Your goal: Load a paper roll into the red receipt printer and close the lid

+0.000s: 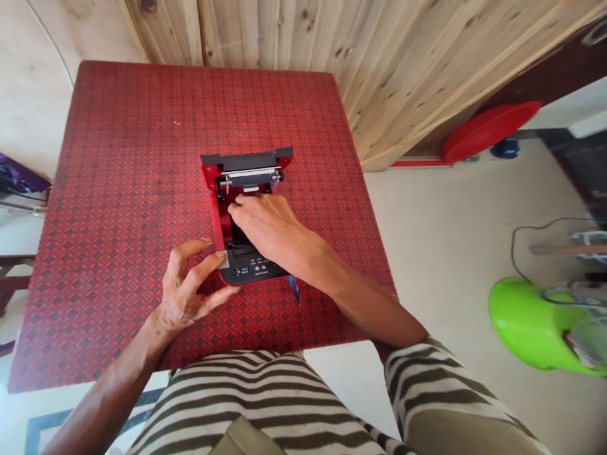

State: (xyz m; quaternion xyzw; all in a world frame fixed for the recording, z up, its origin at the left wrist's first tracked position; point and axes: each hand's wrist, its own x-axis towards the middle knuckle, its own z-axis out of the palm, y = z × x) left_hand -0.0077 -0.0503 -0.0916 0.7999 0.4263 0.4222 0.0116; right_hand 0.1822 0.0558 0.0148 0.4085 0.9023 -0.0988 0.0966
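Observation:
A red and black device [246, 262] with its lid [249, 161] raised lies on the patterned red table [142, 139]. Inside the lid are a dark roller and a white strip. My right hand [268, 221] reaches over the device's open compartment, fingers curled; what they hold, if anything, is hidden. At the near left corner, my left hand [194, 278] has its fingers apart, with fingertips touching the device's edge beside a small silvery patch [228, 259]. A blue item [294, 289] pokes out at the device's near right corner.
Wooden planks [270, 31] rise behind the table. On the floor at the right stands a green bucket [519, 322] beside a dark cable. A red round object [490, 129] leans farther back. Something purple [21, 174] is at the left edge.

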